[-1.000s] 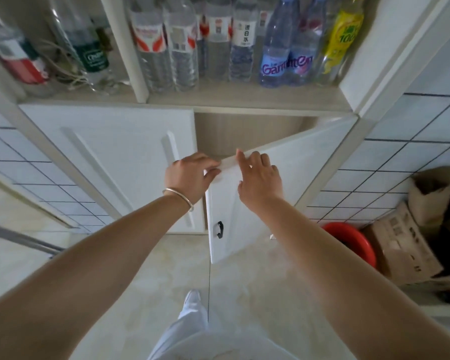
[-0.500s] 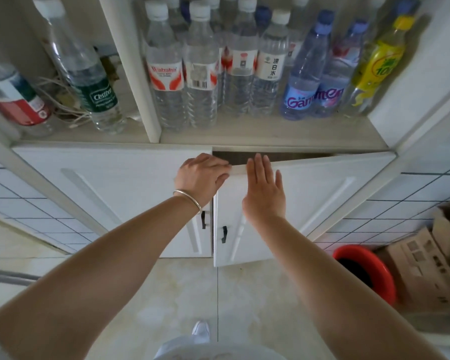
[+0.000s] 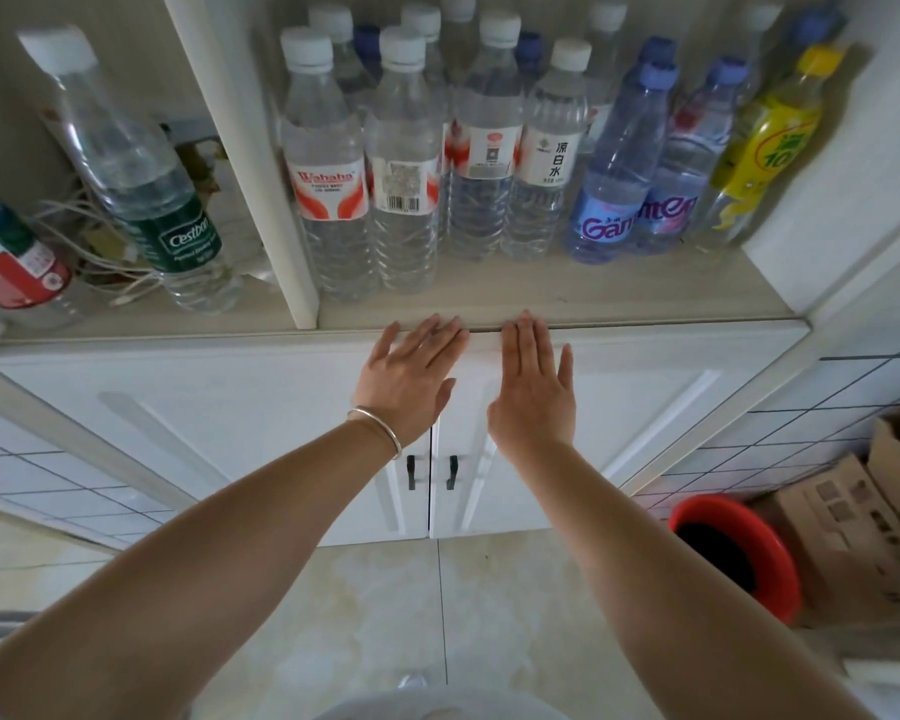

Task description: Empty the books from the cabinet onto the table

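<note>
- Half a second ago the right cabinet door (image 3: pixel 619 407) stood slightly ajar, a dark gap showing along its top edge; now we see it flush with the left cabinet door (image 3: pixel 219 407), the two meeting at a thin seam.
- The left hand (image 3: pixel 406 387), earlier curled over the door's top corner, now lies flat.
- Both doors are smooth white panels with raised rectangular mouldings and small black handles (image 3: pixel 410 471) either side of the seam.
- The shelf (image 3: pixel 593 298) above has a pale wood-grain surface and carries clear ribbed plastic bottles (image 3: pixel 333 163) with white and blue caps, and a yellow-labelled one at its right end.
- Left grip: fingers straight and slightly spread, palm pressed on the left door's upper right corner, holding nothing; a thin metal bangle (image 3: pixel 380 428) circles the wrist.
- Right hand (image 3: pixel 533 397): fingers straight and together, flat against the right door's upper left corner, fingertips at the shelf's front edge.
- We see no books; the cabinet interior is hidden behind the doors.
</note>
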